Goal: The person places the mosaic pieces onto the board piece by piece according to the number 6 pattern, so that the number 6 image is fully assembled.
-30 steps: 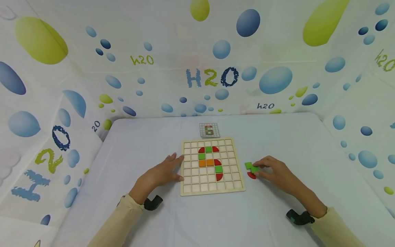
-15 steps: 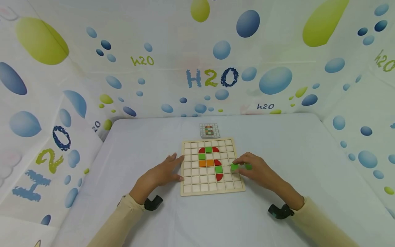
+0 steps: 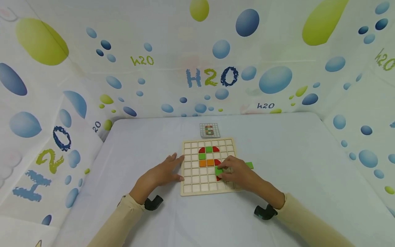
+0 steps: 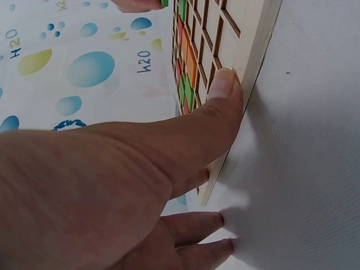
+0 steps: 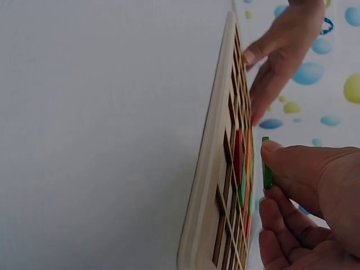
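The wooden grid board (image 3: 188,190) lies flat on the white cloth. My left hand (image 3: 162,171) rests at its left edge, fingers spread; in the left wrist view the thumb (image 4: 224,87) presses on the rim while other fingertips touch the cloth. Between thumb and fingers, my right hand (image 3: 240,173) pinches a green square tile (image 5: 266,169), held above the right part of the board and apart from it in the right wrist view. Set in the grid are red quarter-round tiles (image 3: 216,149), green squares (image 3: 202,156) and orange squares (image 3: 206,163), partly covered by my right hand.
A small pattern card (image 3: 210,130) with a coloured figure on a grid lies behind the board. Another green tile (image 3: 249,165) lies on the cloth right of the board, partly behind my right hand. Printed cloth walls (image 3: 172,92) stand at the back and sides.
My right hand has picked up a green tile from the small pile right of the board and carried it left over the grid. My left hand has stayed in place.
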`<action>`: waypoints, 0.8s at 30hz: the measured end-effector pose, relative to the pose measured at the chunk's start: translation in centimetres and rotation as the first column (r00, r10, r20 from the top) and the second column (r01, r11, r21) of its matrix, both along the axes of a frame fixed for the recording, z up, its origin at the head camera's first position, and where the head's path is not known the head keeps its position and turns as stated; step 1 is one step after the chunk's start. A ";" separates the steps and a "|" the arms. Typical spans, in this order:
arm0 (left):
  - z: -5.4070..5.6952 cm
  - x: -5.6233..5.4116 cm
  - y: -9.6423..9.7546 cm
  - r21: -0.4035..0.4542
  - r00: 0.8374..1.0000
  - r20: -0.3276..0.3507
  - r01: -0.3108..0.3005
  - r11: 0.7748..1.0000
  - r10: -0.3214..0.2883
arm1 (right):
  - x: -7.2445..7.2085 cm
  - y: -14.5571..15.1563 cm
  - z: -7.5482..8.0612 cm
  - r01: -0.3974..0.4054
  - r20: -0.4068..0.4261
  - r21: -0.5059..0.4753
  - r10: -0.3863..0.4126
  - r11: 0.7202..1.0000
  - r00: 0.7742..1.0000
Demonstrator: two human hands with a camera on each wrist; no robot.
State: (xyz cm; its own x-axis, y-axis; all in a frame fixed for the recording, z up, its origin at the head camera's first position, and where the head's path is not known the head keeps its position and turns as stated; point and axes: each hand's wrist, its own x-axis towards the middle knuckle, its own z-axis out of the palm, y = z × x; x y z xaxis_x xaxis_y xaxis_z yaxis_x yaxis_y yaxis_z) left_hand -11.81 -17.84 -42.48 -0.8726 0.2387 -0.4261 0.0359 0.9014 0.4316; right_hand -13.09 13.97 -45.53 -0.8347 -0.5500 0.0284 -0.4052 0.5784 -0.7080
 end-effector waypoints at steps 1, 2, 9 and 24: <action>0.0 0.0 0.0 -0.003 1.000 0.000 0.000 1.000 0.000 | 0.0 -0.3 0.0 -0.002 0.002 0.009 0.002 1.000 1.000; 0.0 0.0 0.1 -0.006 1.000 -0.001 0.001 1.000 -0.001 | 0.1 -0.5 0.0 0.000 0.009 0.019 0.000 1.000 1.000; 0.1 -0.1 0.2 -0.013 1.000 -0.003 0.003 1.000 -0.003 | 0.4 -2.0 0.3 0.009 0.015 0.080 -0.010 0.997 1.000; 0.0 -0.1 0.1 -0.008 1.000 -0.006 0.009 1.000 -0.009 | 1.2 -3.3 0.8 -0.047 0.027 0.175 0.043 0.983 0.999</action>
